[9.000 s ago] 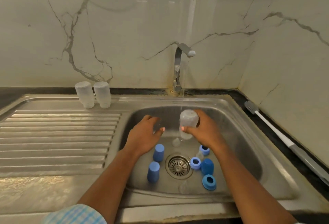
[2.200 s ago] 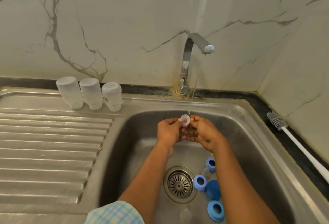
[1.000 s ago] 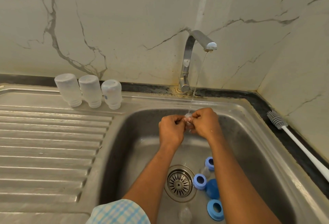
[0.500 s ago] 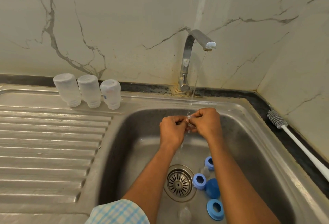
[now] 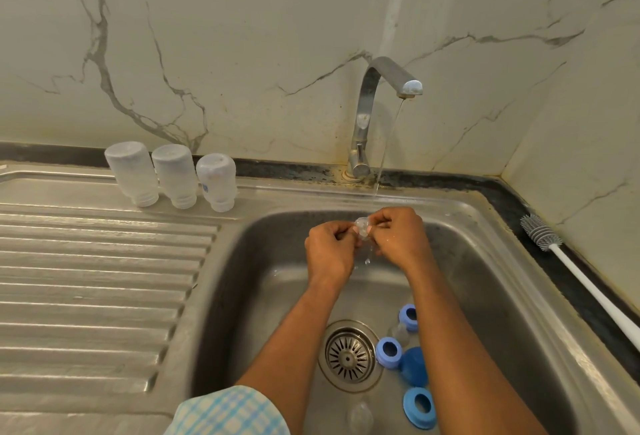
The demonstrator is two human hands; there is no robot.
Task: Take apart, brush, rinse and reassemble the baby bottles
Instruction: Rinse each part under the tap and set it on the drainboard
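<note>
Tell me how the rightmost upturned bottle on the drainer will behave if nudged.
The bottle stands on its narrow neck, wide base up, so it would probably tip easily. Empty translucent plastic: likely light, not fragile. Being round, it might then roll on the drainer.

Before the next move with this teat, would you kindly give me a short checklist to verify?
1. Clear teat pinched by left hand and right hand: ok.
2. Water running from the tap down to the hands: ok.
3. Teat rinsed clean inside: cannot tell.
4. Three bottles standing upturned on the drainboard: ok.
5. Blue rings lying in the sink, already rinsed: cannot tell.
6. Brush lying on the counter to the right, apart from the hands: ok.
</note>
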